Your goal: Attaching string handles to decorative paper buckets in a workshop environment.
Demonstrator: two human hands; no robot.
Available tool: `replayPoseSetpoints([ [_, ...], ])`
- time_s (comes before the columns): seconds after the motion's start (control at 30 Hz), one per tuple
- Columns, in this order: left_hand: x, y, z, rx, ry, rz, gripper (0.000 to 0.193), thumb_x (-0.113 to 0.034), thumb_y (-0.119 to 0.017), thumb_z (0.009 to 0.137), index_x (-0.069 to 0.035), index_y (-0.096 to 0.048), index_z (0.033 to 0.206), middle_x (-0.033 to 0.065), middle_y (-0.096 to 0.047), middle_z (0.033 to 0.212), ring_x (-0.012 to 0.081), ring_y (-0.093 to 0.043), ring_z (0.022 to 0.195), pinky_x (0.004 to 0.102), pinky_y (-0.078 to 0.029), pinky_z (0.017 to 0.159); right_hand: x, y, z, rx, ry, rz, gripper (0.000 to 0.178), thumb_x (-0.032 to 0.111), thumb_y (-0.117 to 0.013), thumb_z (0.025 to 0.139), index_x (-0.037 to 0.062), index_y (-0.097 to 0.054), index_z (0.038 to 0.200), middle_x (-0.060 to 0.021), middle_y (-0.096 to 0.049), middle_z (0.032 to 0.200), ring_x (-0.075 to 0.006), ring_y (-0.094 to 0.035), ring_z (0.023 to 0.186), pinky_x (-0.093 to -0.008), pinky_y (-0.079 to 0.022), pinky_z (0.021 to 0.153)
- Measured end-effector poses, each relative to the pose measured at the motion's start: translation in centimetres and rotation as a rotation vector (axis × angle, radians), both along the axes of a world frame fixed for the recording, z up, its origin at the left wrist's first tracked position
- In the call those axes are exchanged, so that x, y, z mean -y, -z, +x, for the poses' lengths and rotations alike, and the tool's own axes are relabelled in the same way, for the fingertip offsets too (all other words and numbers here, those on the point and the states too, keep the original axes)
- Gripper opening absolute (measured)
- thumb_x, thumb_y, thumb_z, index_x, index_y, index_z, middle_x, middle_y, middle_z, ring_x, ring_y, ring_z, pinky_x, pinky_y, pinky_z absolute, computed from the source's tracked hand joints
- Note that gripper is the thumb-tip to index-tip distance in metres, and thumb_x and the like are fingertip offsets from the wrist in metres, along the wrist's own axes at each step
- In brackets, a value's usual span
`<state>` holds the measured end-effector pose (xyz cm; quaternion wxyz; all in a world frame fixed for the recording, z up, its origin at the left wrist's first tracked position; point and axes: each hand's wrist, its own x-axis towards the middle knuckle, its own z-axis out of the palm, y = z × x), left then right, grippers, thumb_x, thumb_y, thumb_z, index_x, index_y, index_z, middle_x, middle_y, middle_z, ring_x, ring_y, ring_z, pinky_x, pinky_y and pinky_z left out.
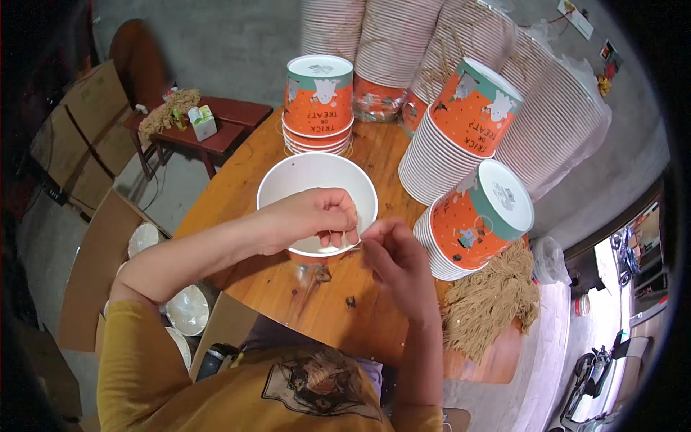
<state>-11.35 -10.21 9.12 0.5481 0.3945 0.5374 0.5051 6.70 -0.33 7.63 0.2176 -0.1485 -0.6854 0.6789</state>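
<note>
A right hand (399,266) pinches a thin strand (358,246) at the rim of a white bucket (313,176) on the counter (385,162); whether the curled left hand (324,214) grips anything cannot be told. Stringing looks unfinished, tan cord (489,306) remaining beside stacked buckets (464,115).

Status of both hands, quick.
Left hand: fingers curled closed over the round white-lined bucket; anything held is hidden.
Right hand: fingertips pinched closed near the bucket's edge; anything held is unclear.
</note>
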Motion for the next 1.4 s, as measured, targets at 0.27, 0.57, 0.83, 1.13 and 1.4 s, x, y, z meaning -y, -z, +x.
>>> replayPoseSetpoints([
  [0.27, -0.1, 0.3, 0.1, -0.174, 0.133, 0.012, 0.010, -0.011, -0.056, 0.086, -0.002, -0.059, 0.089, -0.0023, -0.055, 0.077, 0.0048, -0.047, 0.068, 0.0201, -0.038, 0.062, -1.1, -2.4, -2.0, -0.012, -0.072, -0.101, 0.014, 0.016, -0.054, 0.095, 0.0071, -0.060, 0.104, 0.0020, -0.062, 0.077, -0.0007, -0.043, 0.054, -0.0159, -0.030, 0.045],
  [0.57, 0.0, -0.3, 0.7, -0.157, 0.130, -0.036, 0.016, -0.017, -0.060, 0.091, -0.002, -0.064, 0.089, -0.0042, -0.051, 0.072, 0.0041, -0.044, 0.066, 0.0203, -0.037, 0.061, -1.1, 1.1, -0.6, -0.060, 0.187, -0.362, 0.019, 0.016, -0.055, 0.096, 0.0031, -0.062, 0.108, -0.0011, -0.065, 0.085, -0.0025, -0.049, 0.057, -0.0163, -0.036, 0.049],
  [0.83, -0.4, 0.1, 0.6, -0.133, 0.111, -0.046, 0.012, -0.012, -0.059, 0.088, -0.001, -0.063, 0.090, -0.0036, -0.051, 0.071, 0.0038, -0.045, 0.064, 0.0201, -0.037, 0.058, 1.1, 2.8, 0.3, -0.073, 0.409, 0.613, 0.012, 0.003, -0.067, 0.086, 0.0018, -0.060, 0.095, -0.0028, -0.063, 0.084, -0.0050, -0.055, 0.065, -0.0223, -0.045, 0.054],
  [1.13, -0.5, -0.2, 0.3, -0.020, 0.130, -0.098, 0.010, -0.008, -0.056, 0.088, -0.001, -0.061, 0.093, -0.0038, -0.053, 0.076, 0.0029, -0.047, 0.066, 0.0190, -0.039, 0.060, 3.0, 2.8, -0.8, -0.072, 0.376, -0.002, 0.008, 0.004, -0.064, 0.090, 0.0055, -0.058, 0.086, 0.0062, -0.051, 0.074, -0.0005, -0.042, 0.062, -0.0181, -0.032, 0.052],
  [1.4, -0.9, 0.1, 0.7, -0.029, 0.099, -0.080, 0.008, -0.007, -0.056, 0.083, -0.002, -0.061, 0.086, -0.0031, -0.052, 0.071, 0.0038, -0.046, 0.063, 0.0194, -0.038, 0.057, 2.7, 2.8, 0.0, -0.047, 0.581, 0.806, 0.017, 0.000, -0.072, 0.078, 0.0060, -0.060, 0.086, -0.0006, -0.055, 0.075, -0.0068, -0.050, 0.058, -0.0215, -0.039, 0.052],
])
